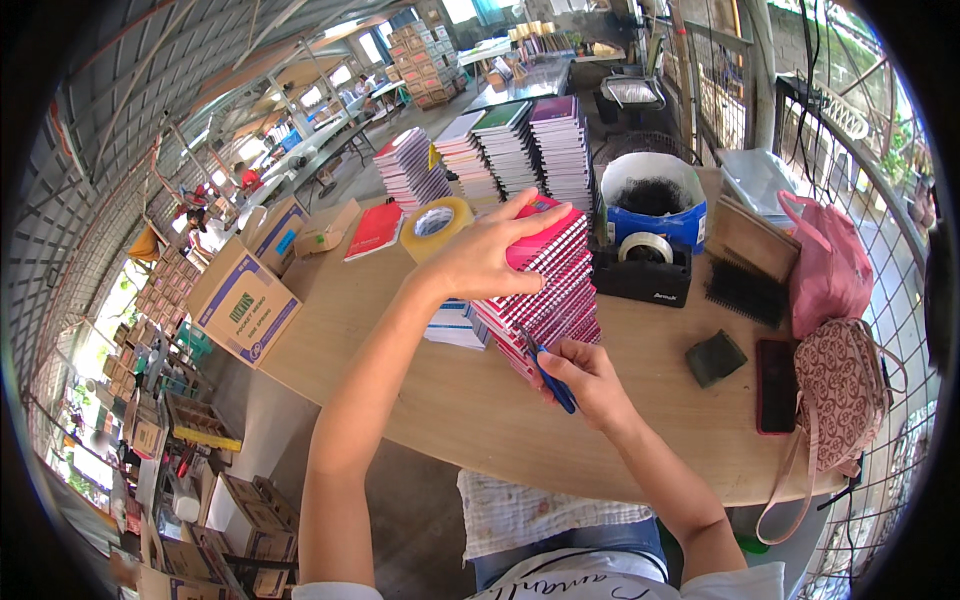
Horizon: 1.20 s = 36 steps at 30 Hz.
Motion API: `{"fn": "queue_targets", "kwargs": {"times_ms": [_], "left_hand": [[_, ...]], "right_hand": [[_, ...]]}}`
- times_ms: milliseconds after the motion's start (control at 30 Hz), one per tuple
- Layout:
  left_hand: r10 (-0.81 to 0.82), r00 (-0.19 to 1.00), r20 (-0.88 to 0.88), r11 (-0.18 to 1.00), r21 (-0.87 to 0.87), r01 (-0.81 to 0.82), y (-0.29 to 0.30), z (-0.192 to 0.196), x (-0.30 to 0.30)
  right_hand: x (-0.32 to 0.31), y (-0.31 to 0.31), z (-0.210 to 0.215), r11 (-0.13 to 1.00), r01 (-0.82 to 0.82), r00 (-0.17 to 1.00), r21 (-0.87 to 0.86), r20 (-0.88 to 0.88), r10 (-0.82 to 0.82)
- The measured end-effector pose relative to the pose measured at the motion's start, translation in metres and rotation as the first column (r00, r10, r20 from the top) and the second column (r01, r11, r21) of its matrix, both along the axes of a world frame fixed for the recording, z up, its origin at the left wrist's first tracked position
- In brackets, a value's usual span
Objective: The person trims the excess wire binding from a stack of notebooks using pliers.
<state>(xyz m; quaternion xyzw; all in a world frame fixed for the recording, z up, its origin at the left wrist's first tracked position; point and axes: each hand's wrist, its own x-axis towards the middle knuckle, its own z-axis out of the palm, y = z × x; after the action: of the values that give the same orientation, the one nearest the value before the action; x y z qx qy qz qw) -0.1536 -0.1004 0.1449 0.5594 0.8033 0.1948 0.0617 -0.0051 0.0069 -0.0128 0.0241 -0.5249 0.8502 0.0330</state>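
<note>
A tall stack of pink and red spiral-bound notebooks (548, 300) stands on the table in front of me, its wire spines facing me. My left hand (482, 250) grips the top of the stack, fingers over the pink cover and thumb against the spines. In my right hand (590, 378) is a pair of blue-handled pliers (556, 382). Their dark jaws meet the spiral edges on the stack's lower left side. Partly hidden behind my left forearm lies a lower pile of blue-edged notebooks (455, 325).
Several notebook stacks (505, 145) line the table's far edge. Yellow tape (437, 222) and a red notebook (374, 232) lie left of my stack. A black tape dispenser (645, 275), blue bucket (680, 225), dark block (715, 358), phone (776, 387) and bags (845, 395) occupy the right. Cartons (243, 305) stand left.
</note>
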Motion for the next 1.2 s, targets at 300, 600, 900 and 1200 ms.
{"fn": "queue_targets", "kwargs": {"times_ms": [300,600,900,1200], "left_hand": [[0.018,0.971,-0.237,0.996,-0.082,-0.039,0.003,0.003,-0.006],[0.187,0.899,-0.396,0.903,-0.292,-0.316,0.018,0.013,0.027],[0.142,0.918,-0.369,0.929,-0.269,-0.252,0.013,0.008,0.018],[0.112,0.918,-0.382,0.938,-0.264,-0.224,0.01,0.007,0.013]], "right_hand": [[0.015,-0.003,0.002,0.433,0.675,0.737,0.598,-0.576,-0.352],[0.022,0.005,-0.01,0.393,0.656,0.754,0.644,-0.554,-0.352],[0.014,0.001,-0.01,0.349,0.674,0.738,0.651,-0.6,-0.308],[0.002,-0.005,-0.004,0.338,0.734,0.678,0.59,-0.666,-0.31]]}}
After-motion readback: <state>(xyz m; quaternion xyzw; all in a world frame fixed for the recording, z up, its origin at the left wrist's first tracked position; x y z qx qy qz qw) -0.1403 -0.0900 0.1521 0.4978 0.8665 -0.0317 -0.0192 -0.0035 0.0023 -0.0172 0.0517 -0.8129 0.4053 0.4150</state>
